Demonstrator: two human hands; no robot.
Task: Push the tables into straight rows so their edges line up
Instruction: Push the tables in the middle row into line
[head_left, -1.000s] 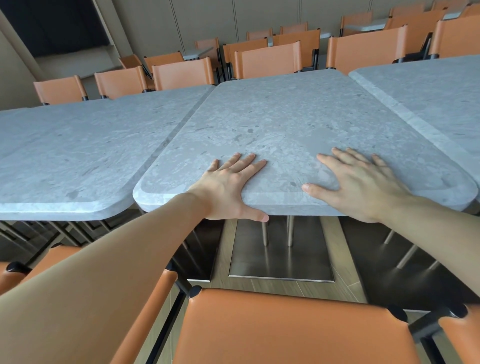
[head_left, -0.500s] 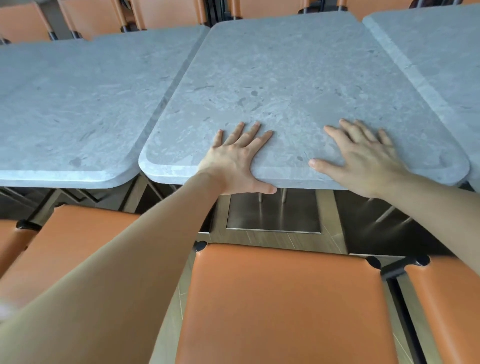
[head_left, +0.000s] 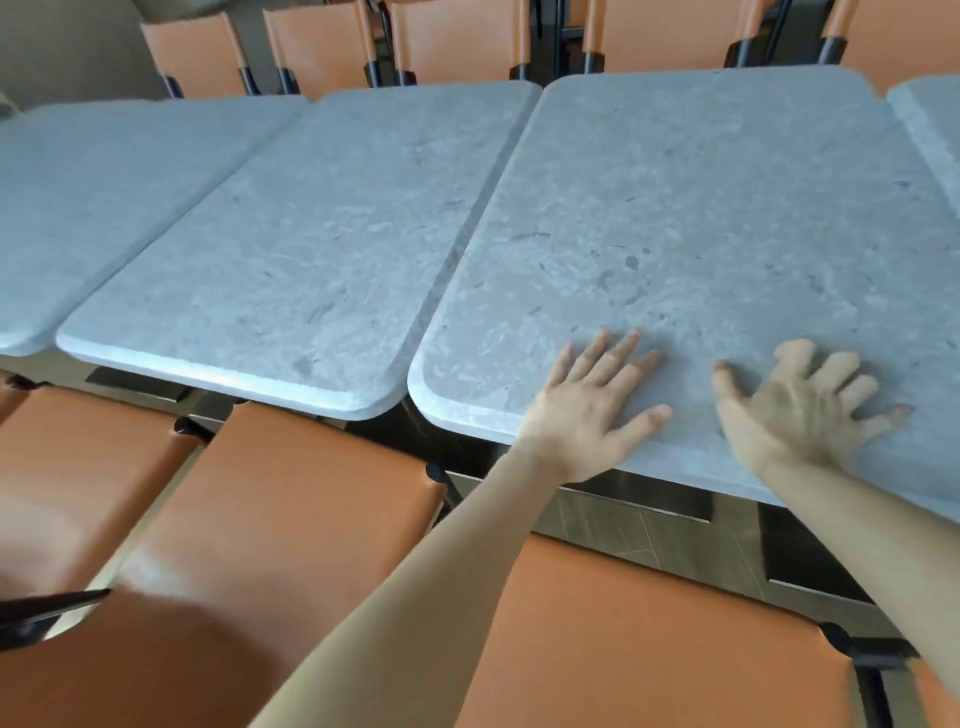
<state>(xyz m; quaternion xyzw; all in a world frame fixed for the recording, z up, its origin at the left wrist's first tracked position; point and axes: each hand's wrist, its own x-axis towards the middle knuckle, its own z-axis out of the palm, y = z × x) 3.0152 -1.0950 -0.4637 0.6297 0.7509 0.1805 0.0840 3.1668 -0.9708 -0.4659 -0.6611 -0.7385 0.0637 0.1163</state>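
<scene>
Both hands, left (head_left: 589, 410) and right (head_left: 802, 410), lie flat with fingers spread on the near edge of a grey stone surface (head_left: 701, 218); its neighbour (head_left: 311, 249) sits just beside, orange chairs (head_left: 322, 493) around

soft, even daylight on the grey tables (head_left: 675, 218), wide-angle curved edges (motion-blurred lower left corner)

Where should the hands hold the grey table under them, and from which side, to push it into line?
Judging by its pose, take the grey table at its near edge, from the chair side. The top is a flat slab with a rounded rim. The left hand and right hand lie flat there; hooking the thumbs under the rim would probably give a firmer hold.
</scene>
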